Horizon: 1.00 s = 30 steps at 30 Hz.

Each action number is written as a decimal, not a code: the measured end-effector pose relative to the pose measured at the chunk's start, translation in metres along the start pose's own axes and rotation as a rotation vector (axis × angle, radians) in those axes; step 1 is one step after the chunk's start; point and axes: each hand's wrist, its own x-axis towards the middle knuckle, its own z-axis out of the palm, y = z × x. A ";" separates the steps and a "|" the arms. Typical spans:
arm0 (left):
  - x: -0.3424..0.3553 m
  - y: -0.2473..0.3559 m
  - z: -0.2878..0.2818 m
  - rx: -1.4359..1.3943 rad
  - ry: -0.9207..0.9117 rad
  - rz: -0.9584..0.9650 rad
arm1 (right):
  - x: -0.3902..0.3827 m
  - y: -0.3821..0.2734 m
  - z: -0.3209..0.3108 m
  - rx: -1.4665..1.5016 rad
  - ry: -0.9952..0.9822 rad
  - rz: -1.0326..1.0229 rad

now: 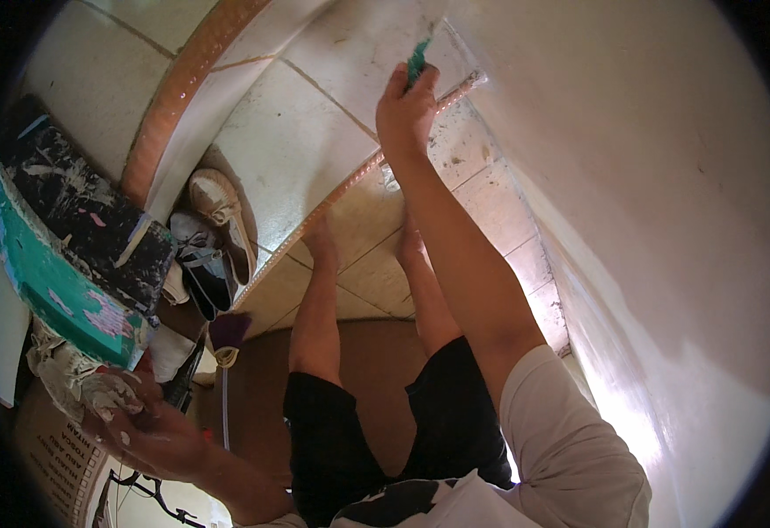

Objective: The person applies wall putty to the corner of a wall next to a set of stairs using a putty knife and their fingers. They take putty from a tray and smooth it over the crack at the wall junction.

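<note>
My right hand [407,110] reaches far forward over the pale floor tiles near the wall's foot. Its fingers are closed on a small green piece [418,62] with a ragged outline; its kind is unclear. At the lower left, my left hand [134,418] is smeared with whitish paste, its fingers partly hidden. It appears closed at the lower end of a paint-smeared slab, green [68,295] along one side and black [86,207] on the other. A crumpled whitish mass [59,374] lies against the hand and the slab's lower edge.
Shoes [213,233] stand on the tiles beside the slab. A raised tile edge [341,187] crosses the floor by my bare feet. The white wall [631,176] rises on the right. A brown carton [51,458] and bicycle handlebar [156,497] are at the lower left.
</note>
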 end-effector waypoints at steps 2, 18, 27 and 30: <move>0.000 0.005 0.002 0.075 0.015 0.065 | 0.009 -0.009 0.012 -0.051 0.010 -0.104; -0.026 0.084 0.013 -0.404 -0.045 0.035 | -0.011 0.047 -0.048 -0.051 0.114 0.058; -0.089 0.172 0.120 -1.357 -0.566 -0.631 | -0.049 0.097 -0.082 -0.066 0.149 0.177; -0.107 0.179 0.145 -1.277 -0.703 -0.994 | -0.043 0.069 -0.087 0.128 -0.109 0.136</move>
